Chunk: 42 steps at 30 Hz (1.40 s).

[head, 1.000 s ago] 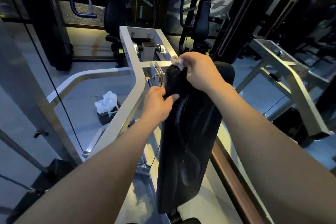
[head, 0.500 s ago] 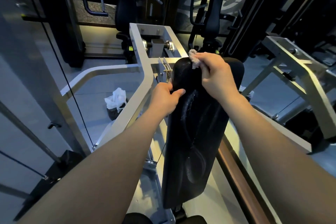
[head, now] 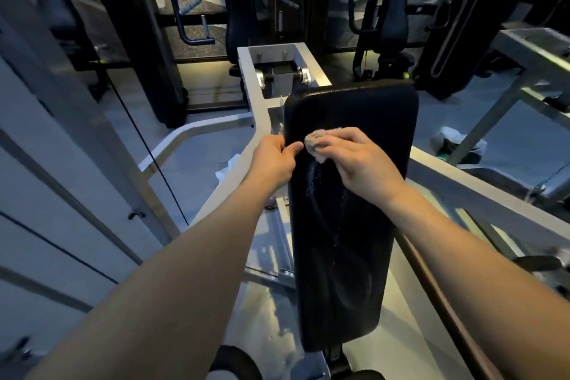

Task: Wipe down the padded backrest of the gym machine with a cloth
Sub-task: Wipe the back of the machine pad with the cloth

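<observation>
I see the black padded backrest [head: 354, 225] upright in front of me, bolted to the pale metal frame [head: 256, 123]. My right hand [head: 364, 163] has its fingers bunched around a small pale cloth [head: 316, 145] and presses it flat against the pad's upper part, close to the left edge. The cloth's crumpled end sticks out past my fingertips. My left hand [head: 274, 160] grasps the pad's left edge at the same height, thumb on the front face just beside the cloth and fingers wrapped behind. Wet streaks [head: 314, 177] glisten on the pad below the cloth.
</observation>
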Each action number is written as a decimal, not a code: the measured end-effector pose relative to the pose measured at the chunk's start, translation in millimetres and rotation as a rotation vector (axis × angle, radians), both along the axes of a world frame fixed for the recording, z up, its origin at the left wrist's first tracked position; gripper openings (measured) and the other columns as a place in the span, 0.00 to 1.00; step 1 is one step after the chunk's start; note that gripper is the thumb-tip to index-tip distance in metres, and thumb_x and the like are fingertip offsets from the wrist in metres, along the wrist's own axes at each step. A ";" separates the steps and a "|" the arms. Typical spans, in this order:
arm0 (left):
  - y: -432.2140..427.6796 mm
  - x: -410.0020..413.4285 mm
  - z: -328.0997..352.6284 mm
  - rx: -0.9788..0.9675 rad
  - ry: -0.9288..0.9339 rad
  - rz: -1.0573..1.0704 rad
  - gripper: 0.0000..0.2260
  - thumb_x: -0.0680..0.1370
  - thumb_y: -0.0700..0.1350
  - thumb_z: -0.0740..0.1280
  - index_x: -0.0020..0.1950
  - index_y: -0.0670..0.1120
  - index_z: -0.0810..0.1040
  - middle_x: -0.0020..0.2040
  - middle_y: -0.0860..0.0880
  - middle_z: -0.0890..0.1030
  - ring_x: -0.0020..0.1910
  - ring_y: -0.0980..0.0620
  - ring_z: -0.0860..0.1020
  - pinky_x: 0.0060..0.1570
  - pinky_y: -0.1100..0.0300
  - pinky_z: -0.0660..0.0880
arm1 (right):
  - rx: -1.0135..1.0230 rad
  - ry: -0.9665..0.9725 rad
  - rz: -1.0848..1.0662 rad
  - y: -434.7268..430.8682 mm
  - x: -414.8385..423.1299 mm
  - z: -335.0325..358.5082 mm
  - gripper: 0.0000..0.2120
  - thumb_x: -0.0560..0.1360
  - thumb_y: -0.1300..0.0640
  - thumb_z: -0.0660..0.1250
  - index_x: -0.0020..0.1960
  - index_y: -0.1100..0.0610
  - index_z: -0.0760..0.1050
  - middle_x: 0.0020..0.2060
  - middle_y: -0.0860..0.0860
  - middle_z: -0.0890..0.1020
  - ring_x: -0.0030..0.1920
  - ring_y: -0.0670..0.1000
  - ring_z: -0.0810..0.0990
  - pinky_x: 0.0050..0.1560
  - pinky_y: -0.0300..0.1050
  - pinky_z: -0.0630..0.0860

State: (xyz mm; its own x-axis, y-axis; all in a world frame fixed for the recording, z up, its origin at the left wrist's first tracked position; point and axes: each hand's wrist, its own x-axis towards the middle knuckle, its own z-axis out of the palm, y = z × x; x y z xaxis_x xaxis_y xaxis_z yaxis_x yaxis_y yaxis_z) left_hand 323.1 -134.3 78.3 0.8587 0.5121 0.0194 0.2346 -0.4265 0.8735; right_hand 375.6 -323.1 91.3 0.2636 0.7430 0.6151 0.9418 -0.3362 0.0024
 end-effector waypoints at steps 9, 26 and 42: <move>-18.7 -4.2 11.3 -0.095 0.022 0.041 0.12 0.83 0.49 0.65 0.59 0.42 0.81 0.51 0.44 0.85 0.52 0.47 0.82 0.50 0.58 0.76 | 0.361 -0.003 -0.213 29.9 33.4 14.1 0.12 0.80 0.65 0.65 0.61 0.61 0.81 0.64 0.54 0.82 0.60 0.57 0.78 0.65 0.43 0.73; -5.6 -3.6 3.6 -0.117 -0.002 -0.012 0.15 0.82 0.50 0.66 0.57 0.38 0.80 0.52 0.38 0.84 0.51 0.44 0.82 0.55 0.49 0.79 | 0.365 0.045 -0.252 15.4 20.3 16.9 0.13 0.79 0.63 0.64 0.62 0.61 0.80 0.65 0.53 0.81 0.51 0.57 0.75 0.56 0.36 0.68; 4.4 -0.8 -2.0 -0.098 -0.007 -0.091 0.12 0.82 0.51 0.66 0.58 0.45 0.80 0.38 0.49 0.79 0.39 0.50 0.78 0.43 0.57 0.76 | 0.422 0.104 -0.325 7.6 -4.5 -12.0 0.14 0.77 0.67 0.65 0.62 0.61 0.81 0.60 0.53 0.83 0.45 0.52 0.73 0.53 0.40 0.71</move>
State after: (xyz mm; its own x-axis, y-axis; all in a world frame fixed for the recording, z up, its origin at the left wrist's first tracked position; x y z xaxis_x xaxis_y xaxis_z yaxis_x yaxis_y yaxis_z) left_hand 322.2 -129.8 76.3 0.9017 0.4320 -0.0205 0.1923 -0.3582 0.9136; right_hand 371.1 -315.6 79.3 0.5137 0.3076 0.8009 0.7775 -0.5615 -0.2831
